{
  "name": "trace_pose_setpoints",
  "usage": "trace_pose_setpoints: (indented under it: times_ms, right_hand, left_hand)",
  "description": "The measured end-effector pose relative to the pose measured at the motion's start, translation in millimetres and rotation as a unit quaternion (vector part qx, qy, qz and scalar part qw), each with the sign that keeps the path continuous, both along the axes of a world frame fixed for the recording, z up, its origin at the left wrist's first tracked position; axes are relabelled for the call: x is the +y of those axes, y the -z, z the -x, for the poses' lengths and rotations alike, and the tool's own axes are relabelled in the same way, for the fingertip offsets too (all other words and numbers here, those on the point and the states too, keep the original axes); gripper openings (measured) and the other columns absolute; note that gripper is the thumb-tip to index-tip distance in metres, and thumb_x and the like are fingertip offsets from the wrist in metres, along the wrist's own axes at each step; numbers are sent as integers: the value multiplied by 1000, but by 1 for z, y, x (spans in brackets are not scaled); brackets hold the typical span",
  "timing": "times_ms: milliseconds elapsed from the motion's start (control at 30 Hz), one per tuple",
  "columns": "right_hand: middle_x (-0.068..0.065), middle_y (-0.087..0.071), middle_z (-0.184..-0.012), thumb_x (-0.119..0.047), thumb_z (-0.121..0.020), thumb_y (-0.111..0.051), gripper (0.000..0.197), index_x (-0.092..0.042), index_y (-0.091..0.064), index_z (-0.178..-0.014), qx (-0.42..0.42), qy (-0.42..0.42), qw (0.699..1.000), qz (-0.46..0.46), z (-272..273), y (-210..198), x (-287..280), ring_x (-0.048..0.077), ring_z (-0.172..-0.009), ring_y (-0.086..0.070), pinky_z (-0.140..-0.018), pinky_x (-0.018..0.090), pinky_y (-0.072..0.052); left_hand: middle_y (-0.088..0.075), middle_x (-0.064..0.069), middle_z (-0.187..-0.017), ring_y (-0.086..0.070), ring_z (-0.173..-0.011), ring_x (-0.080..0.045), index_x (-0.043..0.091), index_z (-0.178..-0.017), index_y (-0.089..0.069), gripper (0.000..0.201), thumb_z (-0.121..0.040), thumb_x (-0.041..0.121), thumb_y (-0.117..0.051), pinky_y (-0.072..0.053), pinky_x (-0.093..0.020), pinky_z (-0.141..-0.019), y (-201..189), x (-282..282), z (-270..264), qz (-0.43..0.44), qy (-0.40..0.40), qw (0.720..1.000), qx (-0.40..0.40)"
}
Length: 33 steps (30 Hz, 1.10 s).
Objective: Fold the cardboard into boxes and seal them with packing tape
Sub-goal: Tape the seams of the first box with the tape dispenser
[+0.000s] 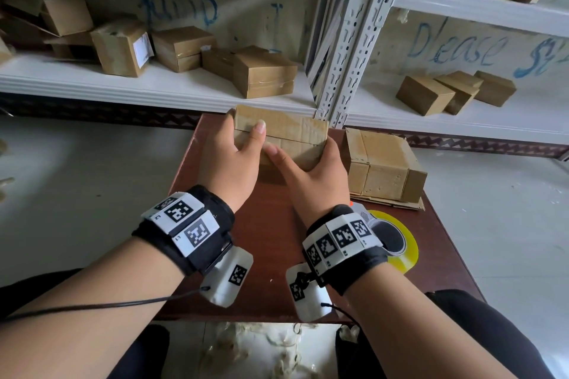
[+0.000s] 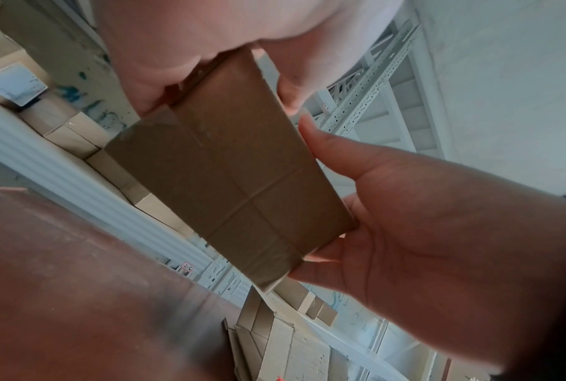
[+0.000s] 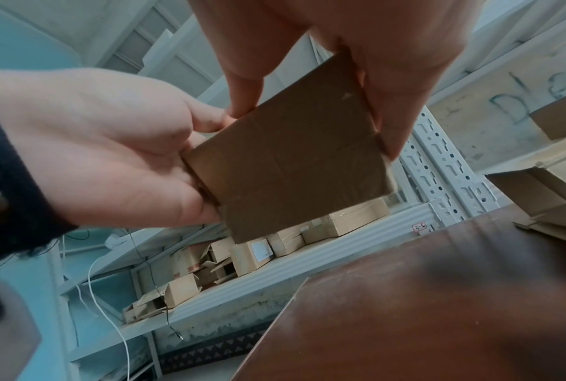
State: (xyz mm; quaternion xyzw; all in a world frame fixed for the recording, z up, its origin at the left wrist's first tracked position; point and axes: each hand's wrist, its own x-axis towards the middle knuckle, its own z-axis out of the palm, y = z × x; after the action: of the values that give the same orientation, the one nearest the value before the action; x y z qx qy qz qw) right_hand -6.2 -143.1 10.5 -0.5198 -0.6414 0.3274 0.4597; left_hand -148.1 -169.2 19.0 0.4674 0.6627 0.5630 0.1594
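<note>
Holding a Small Cardboard Box Above the Brown Table

Gripping from both ends, the person's two hands hold a small cardboard box (image 1: 286,135) in the air over the far part of the brown table (image 1: 264,243). The left hand (image 1: 229,163) wraps the box's left end, its thumb lying across the top face and its fingers curled round the far side. The right hand (image 1: 320,175) takes the right end, thumb pressed on the near face and fingers closed underneath; the left wrist view shows that thumb and those fingers pinching the box's edge. Glossy tape strips run along the box's faces, plain in the left wrist view, where its underside (image 2: 229,185) shows crossed seams. In the right wrist view the box (image 3: 291,154) hangs clear of the table, not touching it.

On the table, right of the held box, another folded box (image 1: 385,163) sits on a flat piece of cardboard (image 1: 388,201). Nearer the person on the table's right side lies a roll of yellowish packing tape (image 1: 400,243), partly hidden behind the right wristband.

Beyond the table stands white metal shelving (image 1: 348,49). Its shelf left of the table's far edge carries a jumble of brown boxes (image 1: 264,74), some open; the shelf to the right carries a few more (image 1: 455,92). Blue handwriting marks the board behind them.
</note>
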Motion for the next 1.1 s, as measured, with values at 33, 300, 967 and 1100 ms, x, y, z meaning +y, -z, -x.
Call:
trace_pose_setpoints:
  times_ms: [33,300,967,1100]
  right_hand:
    - [-17,-68,-98,-64,-83,-75,55,-24,-59,-117,-5,6,1000,-3,1,1,0,-8,-84,-62,-71,13,-47]
    - [-20,-53,-71,-45,-109,-44,43,-12,-66,-126,-32,42,996,-75,1,-4,10,-9,-64,-52,-60,11,-34]
    - [-8,-76,-106,-59,-79,-83,74,-20,-62,-139,248,-37,961,117,1,-10,16,4,-91,-72,-102,42,-57]
    - [-8,-74,-116,-56,-85,-79,67,-19,-61,-139,262,-33,958,113,0,-11,14,3,-102,-72,-101,36,-57]
  left_hand:
    - [-69,4,-118,-61,-110,-11,16,-127,-62,39,-102,45,-56,-44,-22,-91,0,1,1,0,2,1000,4]
    - [-69,8,-109,-63,-105,-14,25,-110,-64,51,-90,71,-54,-51,-42,-98,1,3,19,6,-28,1000,11]
    - [-71,5,-103,-61,-94,-5,10,-111,-75,57,-84,60,-76,-47,-25,-91,3,16,39,5,-43,991,-129]
    - [-55,12,-60,-46,-57,-2,15,-69,-63,49,-93,57,-67,-41,-28,-66,3,16,32,-4,-40,994,-100]
